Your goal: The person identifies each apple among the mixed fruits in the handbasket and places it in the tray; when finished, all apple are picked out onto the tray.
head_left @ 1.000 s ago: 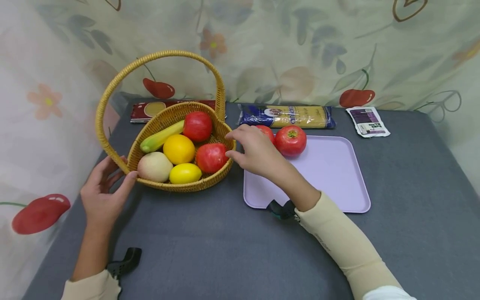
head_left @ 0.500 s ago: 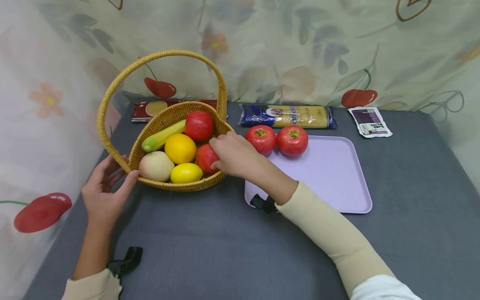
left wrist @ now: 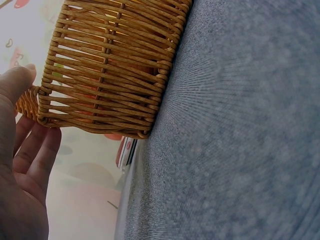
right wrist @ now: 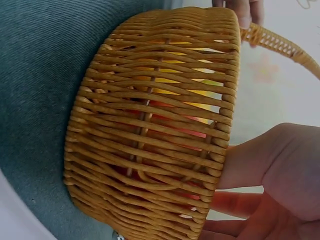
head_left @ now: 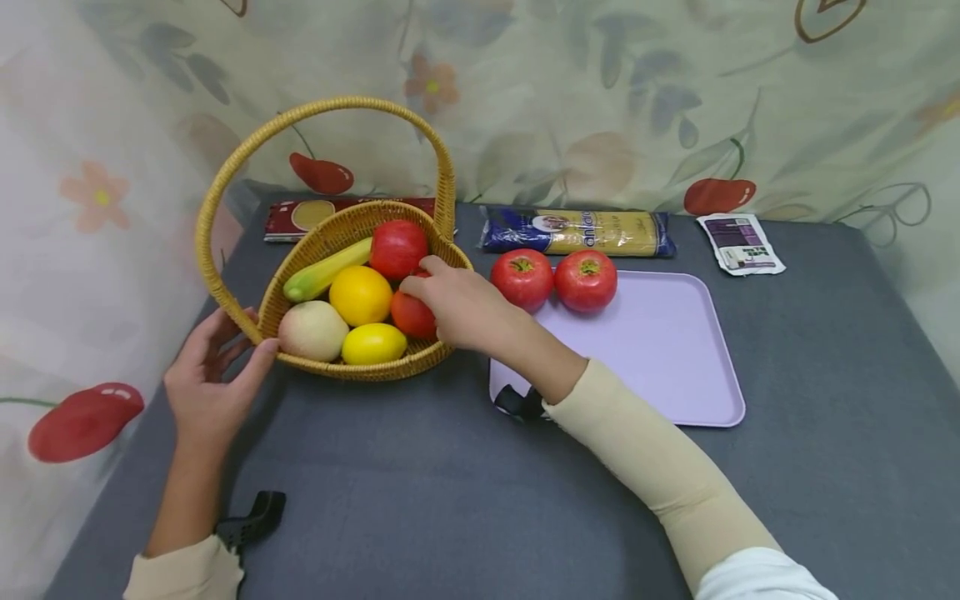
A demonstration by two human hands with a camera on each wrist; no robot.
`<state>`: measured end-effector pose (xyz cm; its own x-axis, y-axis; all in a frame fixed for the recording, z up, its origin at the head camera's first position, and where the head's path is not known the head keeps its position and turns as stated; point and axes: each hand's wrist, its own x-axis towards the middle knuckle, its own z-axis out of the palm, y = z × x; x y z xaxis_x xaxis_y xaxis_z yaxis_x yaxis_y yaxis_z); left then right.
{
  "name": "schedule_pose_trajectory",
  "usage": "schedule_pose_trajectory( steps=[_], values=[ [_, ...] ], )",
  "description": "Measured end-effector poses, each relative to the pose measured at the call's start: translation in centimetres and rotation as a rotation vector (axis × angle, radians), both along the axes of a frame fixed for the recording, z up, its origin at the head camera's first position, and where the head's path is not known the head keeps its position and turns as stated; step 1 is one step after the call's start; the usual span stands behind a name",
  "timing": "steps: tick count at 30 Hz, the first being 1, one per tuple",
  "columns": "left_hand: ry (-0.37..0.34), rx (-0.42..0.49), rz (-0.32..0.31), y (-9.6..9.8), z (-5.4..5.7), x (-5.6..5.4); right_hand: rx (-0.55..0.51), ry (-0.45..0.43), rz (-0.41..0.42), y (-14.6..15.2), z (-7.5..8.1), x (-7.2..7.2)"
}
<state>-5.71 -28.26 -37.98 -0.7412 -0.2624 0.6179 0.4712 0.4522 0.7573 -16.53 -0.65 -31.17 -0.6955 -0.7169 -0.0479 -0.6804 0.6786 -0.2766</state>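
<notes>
A wicker basket (head_left: 375, 374) with a tall handle stands on the left of the table. My left hand (head_left: 213, 383) grips its rim at the foot of the handle, thumb in front and fingers behind. Over the basket's right rim reaches my right hand (head_left: 468, 310), its fingers curled round a red pomegranate (head_left: 409, 316) inside and partly covering it. Around that lie another red fruit (head_left: 399, 249), an orange (head_left: 361, 296), a lemon (head_left: 374, 344), a pale peach-like fruit (head_left: 312, 331) and a long yellow-green vegetable (head_left: 326, 272). In the right wrist view, the weave (right wrist: 150, 110) mostly hides the contents.
A lilac tray (head_left: 660, 358) lies right of the basket, with two pomegranates (head_left: 586, 282) at its back left corner. Behind are a blue-and-yellow pasta packet (head_left: 577, 232), a dark red packet (head_left: 288, 222) and a white-and-purple sachet (head_left: 741, 244). A patterned curtain (head_left: 562, 100) encloses the table.
My right hand has moved left from beside the basket's rim to inside it and taken hold of the pomegranate there. The left hand stays on the basket.
</notes>
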Motion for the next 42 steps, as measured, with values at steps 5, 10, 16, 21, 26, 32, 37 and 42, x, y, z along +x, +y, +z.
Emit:
schedule_pose_trajectory(
  steps=[5,10,16,21,26,32,37,42],
  values=[
    [-0.007,0.0,0.009,0.3,0.4,0.4,0.017,-0.011,-0.005,-0.9,-0.1,-0.2],
    [0.002,0.006,-0.001,0.5,0.5,0.4,0.047,0.025,-0.059,-2.1,-1.2,-0.2],
    [0.01,0.008,-0.008,0.7,0.7,0.2,0.002,0.049,-0.103,-1.8,-1.7,-0.1],
    [0.01,0.0,-0.01,0.7,0.8,0.2,-0.041,0.101,-0.086,-1.5,-2.2,0.0],
    [0.001,0.002,-0.003,0.7,0.7,0.3,-0.082,0.144,-0.09,-1.4,-2.5,0.1],
    [-0.002,0.004,0.001,0.7,0.7,0.4,-0.094,0.163,-0.108,-1.3,-2.4,0.7],
    [0.006,-0.006,0.004,0.7,0.7,0.3,-0.169,0.157,-0.108,-0.9,-2.3,1.1],
    [0.002,-0.022,0.009,0.4,0.6,0.3,-0.319,0.143,-0.087,-0.5,-2.4,1.4]
  ],
)
